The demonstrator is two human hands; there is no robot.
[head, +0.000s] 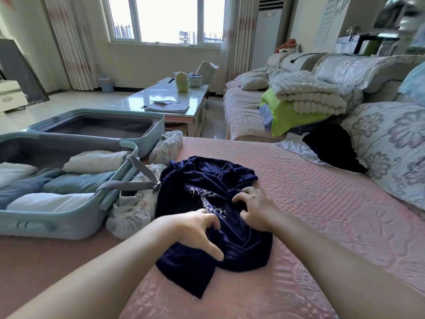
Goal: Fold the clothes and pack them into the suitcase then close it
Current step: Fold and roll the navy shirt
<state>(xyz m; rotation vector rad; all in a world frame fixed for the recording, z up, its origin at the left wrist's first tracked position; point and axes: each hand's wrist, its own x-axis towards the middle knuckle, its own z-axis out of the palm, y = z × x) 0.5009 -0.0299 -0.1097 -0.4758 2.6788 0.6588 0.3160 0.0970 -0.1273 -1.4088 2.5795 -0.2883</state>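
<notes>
Two hands gather a navy T-shirt [202, 180] on the pink sofa cover [310, 203], at frame centre.
The shirt lies crumpled, its long axis running from bottom centre upward, with one flap pointing down. The left hand [195, 229] and right hand [255, 209] both clutch its middle, fingers curled into the cloth. Folds hide the neck and sleeves. The open suitcase [57, 226] at left is cut off by the frame edge.

left hand [198, 226] and right hand [254, 209] close together, fingers [239, 199] curled

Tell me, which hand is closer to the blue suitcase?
Left. The left hand grips the navy shirt on the side toward the suitcase; the right hand grips the shirt's other side, farther away.
</notes>
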